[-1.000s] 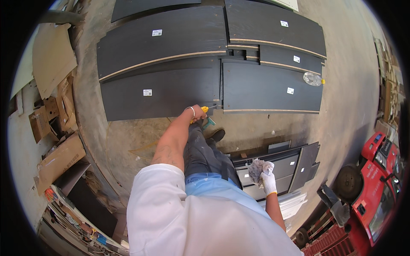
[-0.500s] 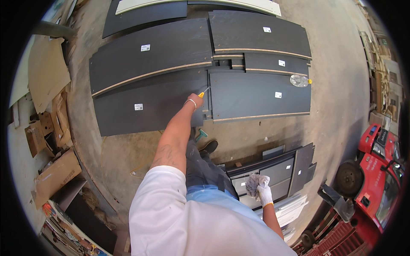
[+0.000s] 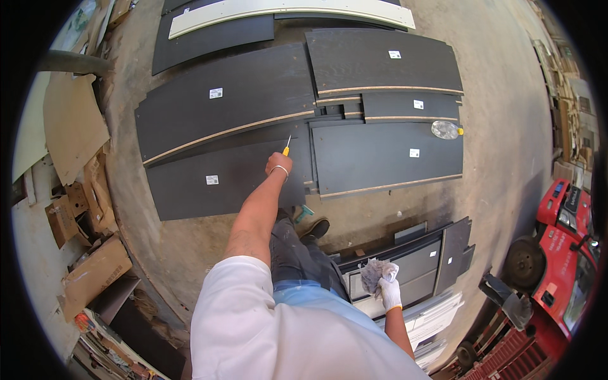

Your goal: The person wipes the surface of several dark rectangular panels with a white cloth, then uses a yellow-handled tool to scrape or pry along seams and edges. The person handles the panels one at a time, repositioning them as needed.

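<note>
My bare left hand (image 3: pixel 278 164), with a white band at the wrist, is closed around a yellow-handled tool (image 3: pixel 287 149). Its thin pale tip points away from me, over the right part of the near-left dark board (image 3: pixel 247 183); whether it touches cannot be told. My right hand (image 3: pixel 391 292), in a white glove, grips a bunched grey rag (image 3: pixel 376 273) above a lower stack of dark panels (image 3: pixel 415 261). To the right of the left hand lies the near-right dark board (image 3: pixel 373 149), with a white label on it.
A clear bottle (image 3: pixel 444 130) with a yellow cap lies on the near-right board. Beyond are more dark boards (image 3: pixel 228 101) and a long white strip (image 3: pixel 291 9). A green-handled tool (image 3: pixel 304 211) rests by my foot. Cardboard (image 3: pixel 98 269) is at left, a red vehicle (image 3: pixel 560 253) at right.
My left hand has moved left with the yellow-handled tool, from the gap between the near boards onto the left one. The view has tilted, so the boards sit lower. The rag stays gripped.
</note>
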Available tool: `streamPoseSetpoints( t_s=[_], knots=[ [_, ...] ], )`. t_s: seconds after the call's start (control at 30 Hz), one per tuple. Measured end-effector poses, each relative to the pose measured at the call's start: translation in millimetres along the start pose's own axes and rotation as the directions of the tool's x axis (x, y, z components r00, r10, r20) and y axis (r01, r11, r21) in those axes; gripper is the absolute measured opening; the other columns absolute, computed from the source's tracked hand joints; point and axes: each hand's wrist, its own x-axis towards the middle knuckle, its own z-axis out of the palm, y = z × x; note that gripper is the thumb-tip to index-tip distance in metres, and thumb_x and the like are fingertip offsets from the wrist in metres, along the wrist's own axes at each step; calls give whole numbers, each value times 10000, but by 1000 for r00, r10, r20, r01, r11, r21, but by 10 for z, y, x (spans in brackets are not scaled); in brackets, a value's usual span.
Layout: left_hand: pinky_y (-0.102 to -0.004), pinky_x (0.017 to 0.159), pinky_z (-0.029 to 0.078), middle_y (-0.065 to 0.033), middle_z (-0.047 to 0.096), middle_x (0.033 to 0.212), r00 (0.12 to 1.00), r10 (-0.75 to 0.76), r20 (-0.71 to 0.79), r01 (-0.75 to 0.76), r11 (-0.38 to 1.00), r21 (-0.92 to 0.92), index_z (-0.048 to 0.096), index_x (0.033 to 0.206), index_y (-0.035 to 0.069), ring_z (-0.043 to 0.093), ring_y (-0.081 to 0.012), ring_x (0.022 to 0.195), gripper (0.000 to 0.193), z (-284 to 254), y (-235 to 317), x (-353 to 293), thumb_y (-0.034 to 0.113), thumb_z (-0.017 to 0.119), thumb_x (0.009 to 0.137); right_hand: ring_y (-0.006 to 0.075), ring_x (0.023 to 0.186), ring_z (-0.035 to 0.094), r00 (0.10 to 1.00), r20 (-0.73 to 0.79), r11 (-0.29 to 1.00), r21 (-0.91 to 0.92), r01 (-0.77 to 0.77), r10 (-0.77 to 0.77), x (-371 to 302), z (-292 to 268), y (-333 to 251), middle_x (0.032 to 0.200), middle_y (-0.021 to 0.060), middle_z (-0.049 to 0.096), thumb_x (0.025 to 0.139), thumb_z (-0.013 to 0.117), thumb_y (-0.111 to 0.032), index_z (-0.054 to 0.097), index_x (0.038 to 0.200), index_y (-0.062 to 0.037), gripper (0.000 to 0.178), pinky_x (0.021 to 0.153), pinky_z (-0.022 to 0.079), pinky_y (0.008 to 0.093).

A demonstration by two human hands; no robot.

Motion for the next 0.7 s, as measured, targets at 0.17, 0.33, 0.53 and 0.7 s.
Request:
streamPoseSetpoints(
  t_s=[0.17, 0.33, 0.53, 0.7],
  knots=[
    [-467, 1002, 564, -208, 724, 1270, 995, 57, 86, -65, 993, 103, 751, 1212, 41, 695, -380, 1193, 375, -91, -9, -87, 286, 654, 944, 172, 795, 655, 996, 22, 994, -77, -82, 84, -12, 128, -246, 875, 73, 699, 821, 666, -162, 717, 988, 47, 272, 746, 522, 344],
    [-463, 977, 576, -188, 742, 1243, 982, -187, 14, 188, 982, -9, 769, 1184, 62, 712, -372, 1170, 335, -229, -683, -103, 263, 631, 954, 156, 664, 585, 998, 62, 993, -117, 13, -6, -44, 190, -573, 777, 27, 623, 812, 629, -90, 673, 856, -10, 102, 613, 473, 335],
    [-459, 935, 593, -224, 751, 1188, 848, -523, -91, 497, 842, -208, 760, 1168, 4, 726, -384, 1127, 335, -673, -2313, 89, 228, 645, 947, 163, 756, 639, 993, 113, 973, -218, 71, -47, 161, 163, -981, 849, 63, 688, 812, 645, -135, 712, 942, 36, 225, 707, 514, 351],
    [-476, 929, 587, -230, 746, 1189, 905, -425, 8, 421, 894, -150, 765, 1152, 18, 727, -390, 1115, 316, -292, -2791, -358, 225, 669, 933, 163, 731, 621, 984, 164, 972, -208, 105, -71, 358, 300, -1301, 813, 42, 660, 793, 635, -116, 687, 879, 23, 171, 677, 495, 345]
  ],
)
